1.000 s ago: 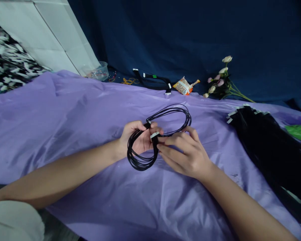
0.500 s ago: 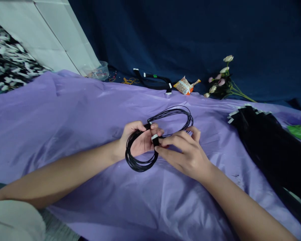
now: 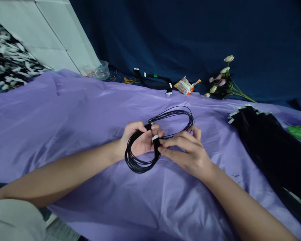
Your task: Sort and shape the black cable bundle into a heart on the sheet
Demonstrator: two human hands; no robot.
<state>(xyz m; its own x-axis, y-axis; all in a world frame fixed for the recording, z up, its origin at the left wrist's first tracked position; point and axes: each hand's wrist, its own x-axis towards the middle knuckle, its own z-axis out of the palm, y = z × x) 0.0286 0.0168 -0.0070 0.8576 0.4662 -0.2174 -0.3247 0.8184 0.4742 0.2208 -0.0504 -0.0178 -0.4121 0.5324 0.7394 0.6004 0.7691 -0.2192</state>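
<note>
A black cable harness (image 3: 139, 167) with white connector ends is bent into two loops between my hands, above the purple cloth. My left hand (image 3: 137, 137) pinches one end of it between thumb and fingers, palm turned up. The other end, tipped by a white connector (image 3: 155, 137), lies between the thumb and fingers of my right hand (image 3: 188, 147). Thin black wires (image 3: 177, 113) arc away behind the fingers in a second loop. Part of the wires behind my right fingers is hidden.
The purple cloth (image 3: 85, 117) covers the work surface. To the right lies a large bundle of black cables (image 3: 271, 150). Along the back are loose cables (image 3: 155, 83), a small snack packet (image 3: 185, 86), artificial flowers (image 3: 222, 80) and a clear plastic tub (image 3: 101, 71).
The held connector end has turned slightly, and the lower loop has widened a little toward the right. Both hands keep their grip and have barely shifted.
</note>
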